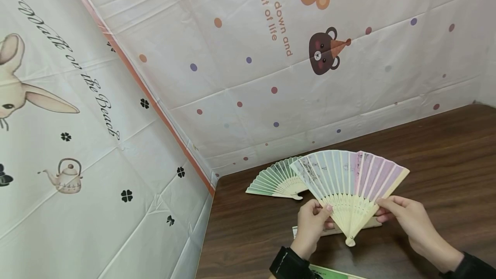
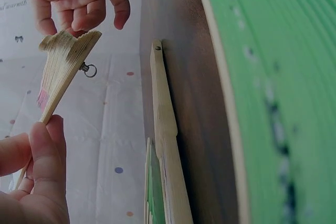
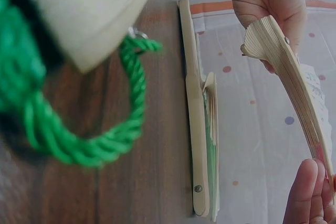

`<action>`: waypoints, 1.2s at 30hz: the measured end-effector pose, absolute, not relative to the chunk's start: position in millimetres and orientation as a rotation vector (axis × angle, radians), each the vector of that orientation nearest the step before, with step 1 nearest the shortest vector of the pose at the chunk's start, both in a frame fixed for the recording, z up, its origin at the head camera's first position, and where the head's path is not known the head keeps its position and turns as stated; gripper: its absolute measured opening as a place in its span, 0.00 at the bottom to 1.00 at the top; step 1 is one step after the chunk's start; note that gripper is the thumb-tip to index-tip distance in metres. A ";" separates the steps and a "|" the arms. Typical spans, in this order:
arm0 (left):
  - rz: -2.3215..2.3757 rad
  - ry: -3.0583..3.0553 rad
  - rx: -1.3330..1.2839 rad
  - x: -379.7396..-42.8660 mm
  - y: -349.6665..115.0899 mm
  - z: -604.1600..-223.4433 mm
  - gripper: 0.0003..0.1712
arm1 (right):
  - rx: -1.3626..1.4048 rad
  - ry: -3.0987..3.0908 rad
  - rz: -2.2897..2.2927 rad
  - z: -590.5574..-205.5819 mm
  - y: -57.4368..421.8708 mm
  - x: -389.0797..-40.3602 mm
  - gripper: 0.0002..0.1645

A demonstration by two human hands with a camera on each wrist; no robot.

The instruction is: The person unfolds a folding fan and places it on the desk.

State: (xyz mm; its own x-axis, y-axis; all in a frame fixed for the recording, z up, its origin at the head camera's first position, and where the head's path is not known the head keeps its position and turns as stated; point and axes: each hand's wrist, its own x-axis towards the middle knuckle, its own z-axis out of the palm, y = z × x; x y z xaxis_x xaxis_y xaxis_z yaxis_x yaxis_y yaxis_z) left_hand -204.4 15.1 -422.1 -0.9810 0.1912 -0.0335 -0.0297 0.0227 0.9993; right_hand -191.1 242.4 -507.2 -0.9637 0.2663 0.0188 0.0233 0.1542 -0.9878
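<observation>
Both hands hold a spread folding fan point(image 1: 350, 175), with blue leaf on the left, pinkish purple on the right and pale ribs. My left hand point(image 1: 311, 227) pinches its left edge, the thumb lying over the ribs. At the right edge my right hand point(image 1: 412, 223) pinches the outer rib between thumb and fingers. The fan's pivot end points toward me, and in the left wrist view a small metal ring point(image 2: 91, 70) hangs from it. Beneath the fan, a closed folding fan point(image 1: 373, 223) lies on the table, partly hidden by the held fan and left hand.
A spread green folding fan point(image 1: 277, 180) lies behind, at the back left of the brown table point(image 1: 445, 162). Another green fan point(image 1: 337, 272) sits at the front, cut off by the frame. A green cord point(image 3: 89, 148) looms near the right wrist camera. Printed cloth point(image 1: 232, 76) walls the back and left.
</observation>
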 end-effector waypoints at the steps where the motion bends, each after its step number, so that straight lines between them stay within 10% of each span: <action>1: 2.088 2.123 0.169 -204.5 15.0 -422.1 0.07 | -0.284 -2.227 1.919 -505.2 241.7 -190.0 0.26; 36: 2.178 2.042 0.143 -204.5 11.6 -423.2 0.06 | -0.243 -2.106 2.076 -512.1 242.2 -189.6 0.17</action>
